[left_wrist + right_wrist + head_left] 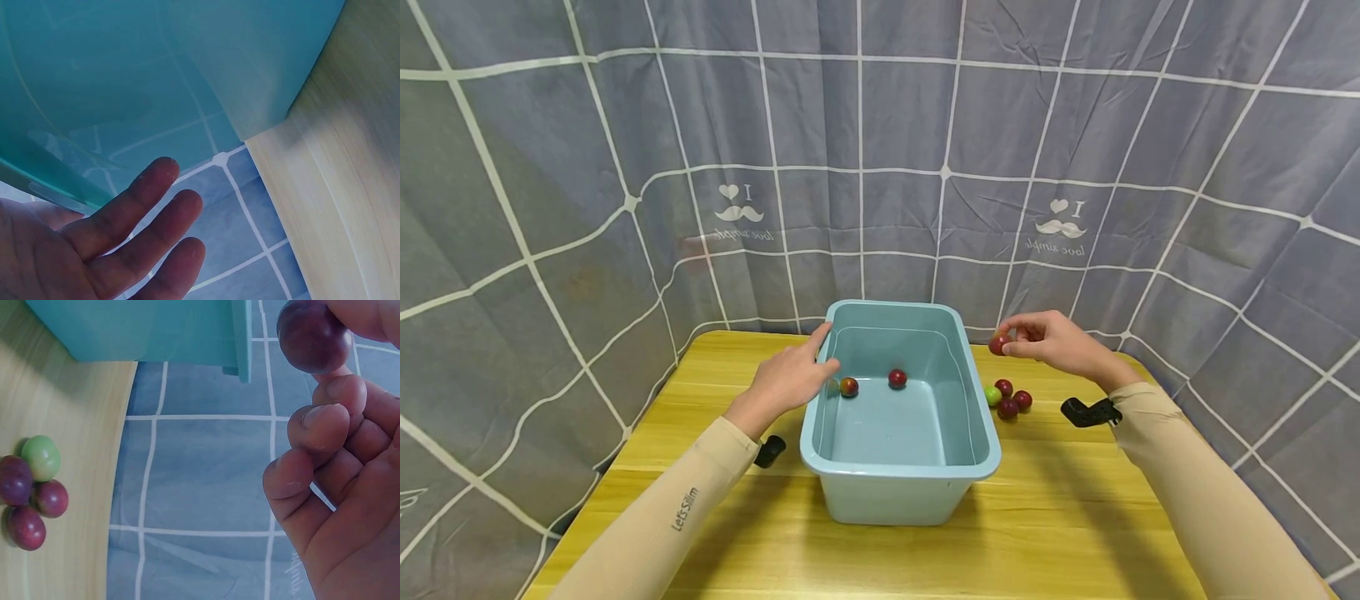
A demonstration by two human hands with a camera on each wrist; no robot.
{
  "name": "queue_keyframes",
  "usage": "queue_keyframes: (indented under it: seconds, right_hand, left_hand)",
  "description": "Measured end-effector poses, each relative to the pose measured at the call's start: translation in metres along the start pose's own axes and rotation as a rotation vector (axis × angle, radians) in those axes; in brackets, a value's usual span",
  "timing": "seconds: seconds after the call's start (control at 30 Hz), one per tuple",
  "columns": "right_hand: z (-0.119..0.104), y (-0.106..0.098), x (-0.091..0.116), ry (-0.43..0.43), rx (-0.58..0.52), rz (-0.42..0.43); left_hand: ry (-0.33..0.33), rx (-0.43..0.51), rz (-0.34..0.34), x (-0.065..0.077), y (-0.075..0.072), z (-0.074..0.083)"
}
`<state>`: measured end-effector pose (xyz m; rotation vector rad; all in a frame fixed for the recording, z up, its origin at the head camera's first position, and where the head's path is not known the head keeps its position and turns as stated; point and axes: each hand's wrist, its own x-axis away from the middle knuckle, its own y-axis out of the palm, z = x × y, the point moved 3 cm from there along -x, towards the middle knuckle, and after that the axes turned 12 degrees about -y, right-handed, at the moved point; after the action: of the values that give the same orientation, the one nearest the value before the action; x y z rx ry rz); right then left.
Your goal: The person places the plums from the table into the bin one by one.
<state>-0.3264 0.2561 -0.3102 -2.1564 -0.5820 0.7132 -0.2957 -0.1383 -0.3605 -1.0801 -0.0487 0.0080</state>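
A light blue plastic tub (887,493) stands on the table with two dark red plums (897,379) apart on its floor; the left one is partly orange. My left hand (790,377) rests at the tub's left rim, and in the left wrist view several of its fingers (153,228) extend loosely beside the outer wall. Above the table, right of the tub, my right hand (1052,340) pinches a dark red plum (314,336) between thumb and index finger. Below it, several red plums (1008,408) and one green plum (992,396) sit clustered beside the tub.
The yellow wood-grain table (917,562) reaches to a grey curtain (895,208) with white grid lines, which hangs behind and at both sides. Black wrist straps or mounts (1090,412) show under both forearms.
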Motion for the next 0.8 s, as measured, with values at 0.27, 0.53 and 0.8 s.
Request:
queue_keyframes:
  seconds: [0.27, 0.53, 0.8]
  right_hand:
    - [-0.012, -0.003, -0.008, -0.023, 0.011, -0.029]
    - [-0.025, -0.003, -0.016, -0.041, 0.037, -0.058]
    - [-0.034, -0.004, -0.020, -0.062, 0.058, -0.083]
  left_hand:
    - [0.005, -0.001, 0.004, 0.000, -0.001, 0.000]
    - [-0.004, 0.012, -0.005, 0.003, -0.002, -0.001]
    - [-0.001, 0.011, -0.002, 0.002, -0.002, -0.001]
